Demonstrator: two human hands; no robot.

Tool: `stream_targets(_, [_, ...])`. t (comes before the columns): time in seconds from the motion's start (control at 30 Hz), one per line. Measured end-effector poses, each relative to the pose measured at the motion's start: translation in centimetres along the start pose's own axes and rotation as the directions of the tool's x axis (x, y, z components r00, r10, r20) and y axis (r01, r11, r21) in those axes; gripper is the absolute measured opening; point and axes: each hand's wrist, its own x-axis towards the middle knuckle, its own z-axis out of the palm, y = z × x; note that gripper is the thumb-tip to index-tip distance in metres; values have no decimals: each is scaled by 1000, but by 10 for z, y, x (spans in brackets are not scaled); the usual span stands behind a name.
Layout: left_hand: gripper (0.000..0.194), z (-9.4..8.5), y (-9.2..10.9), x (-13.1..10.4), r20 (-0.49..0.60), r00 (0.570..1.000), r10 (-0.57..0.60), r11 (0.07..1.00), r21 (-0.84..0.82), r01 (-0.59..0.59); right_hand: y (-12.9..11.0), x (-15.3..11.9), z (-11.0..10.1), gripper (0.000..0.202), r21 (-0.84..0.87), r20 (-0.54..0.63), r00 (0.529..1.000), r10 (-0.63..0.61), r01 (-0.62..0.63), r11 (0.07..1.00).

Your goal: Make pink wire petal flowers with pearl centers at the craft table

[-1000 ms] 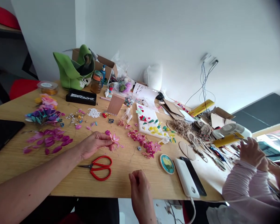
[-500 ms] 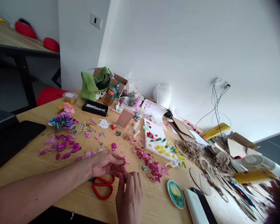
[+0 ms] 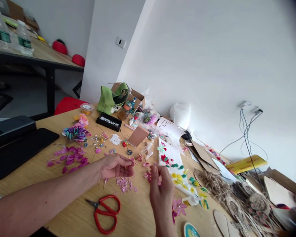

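My left hand (image 3: 117,165) pinches a small pink flower piece (image 3: 133,160) between thumb and forefinger, above the middle of the wooden table (image 3: 76,200). To its right, my right hand (image 3: 162,184) is closed with thumb and forefinger together; what it holds, if anything, is too small to make out. Below my left hand lie pale pink scraps (image 3: 124,184). Red-handled scissors (image 3: 106,210) rest on the table nearer to me. Loose magenta petals (image 3: 72,158) are spread left of my left hand. A pink flower (image 3: 179,206) lies just right of my right wrist.
A white board with coloured flowers (image 3: 172,161) lies beyond my right hand. At the back stand a green bag (image 3: 107,100), a jar (image 3: 124,111) and a brown card (image 3: 138,135). Twine (image 3: 210,186) is piled at right, and a black mat (image 3: 22,151) lies at left.
My hands have moved apart, the right one going rightward and away from the left. The scissors and pale scraps now show uncovered. The view has shifted, bringing bottles in at the upper left.
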Motion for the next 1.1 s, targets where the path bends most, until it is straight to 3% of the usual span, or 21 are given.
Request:
stream_targets(0.13, [7,-7,2,2,-13,999,44,999,-22,-44,9,16,15,38,148,271,957,107,-152,977])
stream_targets(0.33, [11,-25,-1,12,-75,993,87,996,6,-87,17,-2,35,33,294,499,859,115,-293,910])
stream_targets(0.67, [23,-30,-11,17,-129,988,88,993,90,-77,21,-3,35,32,211,322,939,120,-194,958])
stream_targets(0.87, [26,-33,-11,17,-167,979,120,989,100,-105,21,-5,33,32,226,276,954,114,-180,957])
stream_targets(1.1, [31,-30,-11,15,-165,978,130,987,115,-112,21,-6,35,32,290,328,936,126,-226,930])
